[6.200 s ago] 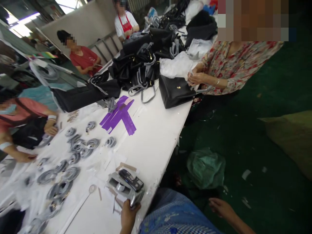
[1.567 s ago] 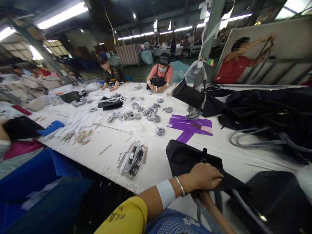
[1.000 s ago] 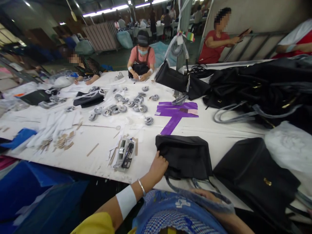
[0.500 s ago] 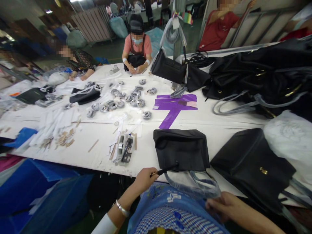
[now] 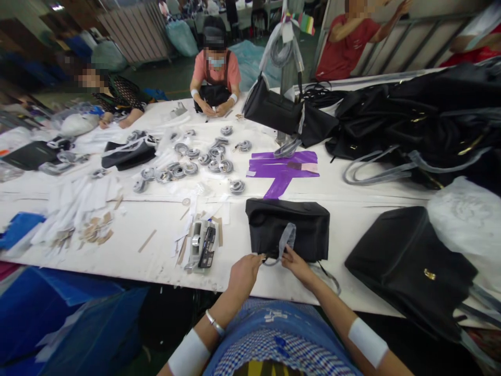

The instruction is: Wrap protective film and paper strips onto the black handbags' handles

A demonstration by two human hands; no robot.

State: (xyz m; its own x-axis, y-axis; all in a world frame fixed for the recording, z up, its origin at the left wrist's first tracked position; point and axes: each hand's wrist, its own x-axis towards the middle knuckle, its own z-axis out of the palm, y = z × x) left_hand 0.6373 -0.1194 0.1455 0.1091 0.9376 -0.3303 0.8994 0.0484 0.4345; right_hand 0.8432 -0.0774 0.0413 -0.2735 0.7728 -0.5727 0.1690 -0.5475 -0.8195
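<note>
The black handbag (image 5: 289,216) is laid near the front edge of the tabletop (image 5: 235,227), its plastic-wrapped grey strap (image 5: 288,236) pinched by the right hand (image 5: 299,266), while a small dark piece (image 5: 263,258) at the bag's near side is gripped by the fingertips of the left hand (image 5: 242,274), too small to be identified. If the strap is tugged hard toward the body, the bag could be dragged off the edge, or the strap lost from so narrow a pinch. Should the left hand be swung outward, the grey tape dispenser (image 5: 197,243) nearby could be knocked.
</note>
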